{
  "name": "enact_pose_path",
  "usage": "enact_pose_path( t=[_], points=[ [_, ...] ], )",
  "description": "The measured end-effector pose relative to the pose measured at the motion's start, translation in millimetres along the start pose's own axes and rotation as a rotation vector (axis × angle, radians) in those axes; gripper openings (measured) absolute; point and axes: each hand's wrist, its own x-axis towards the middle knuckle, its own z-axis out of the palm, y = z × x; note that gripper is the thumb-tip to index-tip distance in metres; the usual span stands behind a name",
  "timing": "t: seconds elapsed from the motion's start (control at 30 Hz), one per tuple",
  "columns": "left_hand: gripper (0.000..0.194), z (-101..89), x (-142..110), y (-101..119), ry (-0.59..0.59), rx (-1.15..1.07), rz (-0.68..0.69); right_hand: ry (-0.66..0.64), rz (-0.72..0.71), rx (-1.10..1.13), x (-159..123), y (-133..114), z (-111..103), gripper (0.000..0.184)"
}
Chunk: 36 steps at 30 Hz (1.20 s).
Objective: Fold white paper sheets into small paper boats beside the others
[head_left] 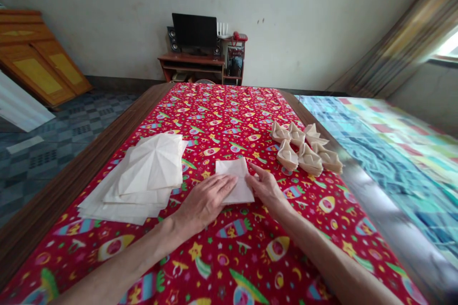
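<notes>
Forearms (pixel 307 243) extend, left hand (pixel 206 199) flat and right hand (pixel 267 187) (partly curled) touching paper (pixel 241 190).

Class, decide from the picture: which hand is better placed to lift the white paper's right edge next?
Probably the right hand: its fingers are already at that edge of the white paper. The left hand lies flattened over the paper's left part, seemingly better placed to steady it.

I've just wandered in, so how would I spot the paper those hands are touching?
Find the red patterned cloth. On it, partly under the left hand, with the right hand at its edge, lies a folded white paper. It's smaller than the creased sheets piled to its left, and flat, unlike the pointed folded shapes to its right.
</notes>
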Motion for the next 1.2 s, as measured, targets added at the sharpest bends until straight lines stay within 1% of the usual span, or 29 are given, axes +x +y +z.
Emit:
enact_pose_path(
  t=[0.07,0.13,0.17,0.2,0.27,0.33,0.43,0.53,0.57,0.63,0.73,0.8,0.87,1.0,1.1,1.2],
  points=[
    [0.044,3.5,-2,-3,0.022,-0.017,-0.007,-0.006,-0.111,-0.252,-1,0,-8,0.043],
    [0.041,4.4,-4,-4,0.049,-0.032,-0.010,0.040,-0.348,-0.605,-5,-1,-19,0.035],
    [0.039,4.1,-4,-4,0.061,-0.041,-0.012,0.037,-0.457,-0.744,-8,-1,-25,0.033],
    [0.038,3.5,-4,-3,0.073,-0.054,-0.019,0.004,-0.541,-0.833,-12,-1,-30,0.032],
    [0.036,2.4,-2,-2,0.098,-0.089,-0.041,-0.101,-0.662,-0.897,-18,0,-37,0.034],
    [0.034,2.0,0,-1,0.118,-0.133,-0.070,-0.173,-0.721,-0.873,-22,3,-39,0.035],
    [0.029,3.9,1,-3,0.145,-0.192,-0.088,-0.186,-0.726,-0.771,-19,8,-36,0.029],
    [0.023,7.0,-1,-10,0.203,-0.231,-0.123,-0.174,-0.634,-0.684,-10,9,-34,0.019],
    [0.023,7.6,-1,-14,0.225,-0.243,-0.163,-0.171,-0.598,-0.673,-6,9,-33,0.019],
    [0.027,7.3,0,-21,0.249,-0.289,-0.293,-0.156,-0.538,-0.684,0,8,-33,0.022],
    [0.045,4.7,5,-28,0.203,-0.405,-0.497,-0.082,-0.480,-0.733,5,6,-30,0.025],
    [0.056,3.2,10,-30,0.159,-0.432,-0.576,-0.038,-0.455,-0.765,6,4,-27,0.025],
    [0.062,2.8,15,-29,0.131,-0.378,-0.615,-0.010,-0.443,-0.795,6,3,-25,0.024],
    [0.062,3.7,21,-26,0.089,-0.240,-0.625,0.047,-0.459,-0.905,6,7,-22,0.025],
    [0.059,4.7,23,-27,0.039,-0.136,-0.633,0.120,-0.535,-1.003,7,11,-20,0.021],
    [0.050,5.7,25,-29,-0.003,-0.031,-0.624,0.142,-0.539,-1.114,9,11,-18,0.023]
  ],
)
